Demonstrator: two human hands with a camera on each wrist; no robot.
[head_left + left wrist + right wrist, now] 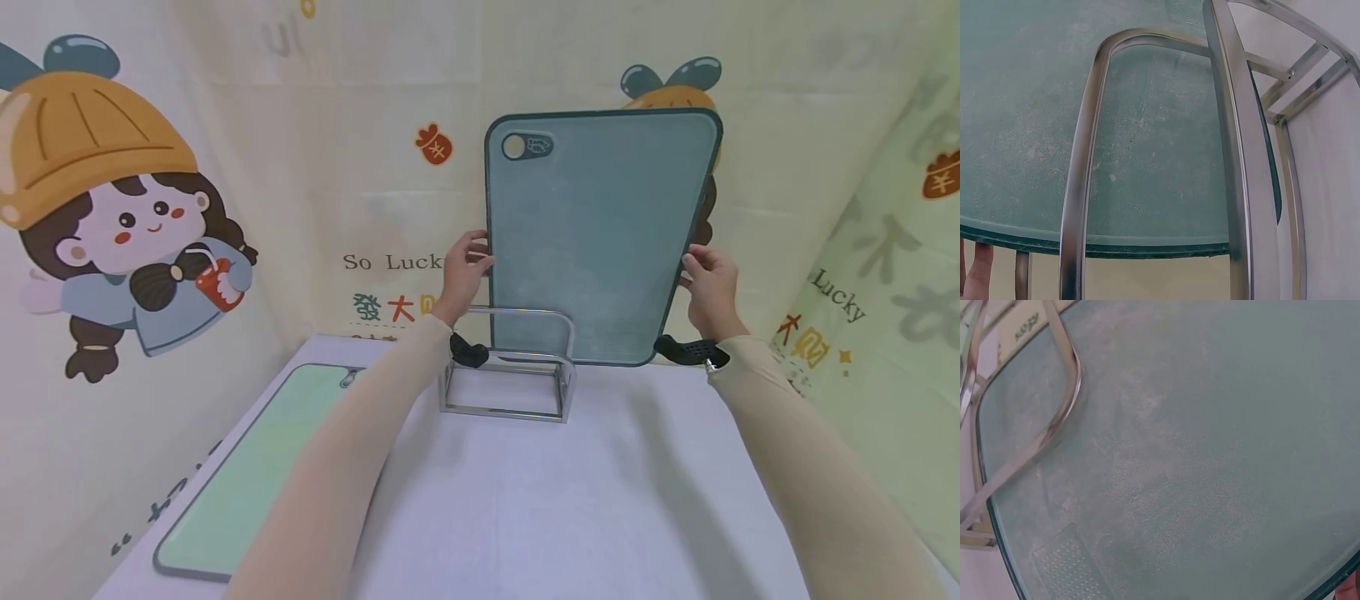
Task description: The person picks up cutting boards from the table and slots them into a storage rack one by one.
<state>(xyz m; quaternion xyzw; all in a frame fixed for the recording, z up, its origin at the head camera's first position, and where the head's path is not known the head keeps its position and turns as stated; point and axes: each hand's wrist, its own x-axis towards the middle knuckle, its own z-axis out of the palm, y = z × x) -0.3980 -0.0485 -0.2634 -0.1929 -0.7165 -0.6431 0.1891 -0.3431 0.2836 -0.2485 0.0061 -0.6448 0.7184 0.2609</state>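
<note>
Left hand (465, 271): fingers curled round the left edge of the teal cutting board (600, 242), thumb on its near face. Right hand (708, 279): gripping the opposite, right edge at about the same height. Board status: held upright between the two hands, hanging hole at the top left corner, lower edge at the level of the metal rack (510, 367) and standing behind the rack's near loops. Whether the board rests in a slot or is clear of the base cannot be determined. The left wrist view shows the rack's bars (1082, 175) directly in front of the board's face (1022, 125); the right wrist view shows the same surface (1210, 456) close up. Below and outward of the left forearm, a pale green cutting board (240, 475) lies flat on the white table (570, 508). Printed cartoon cloth (112, 217) hangs behind both hands.
</note>
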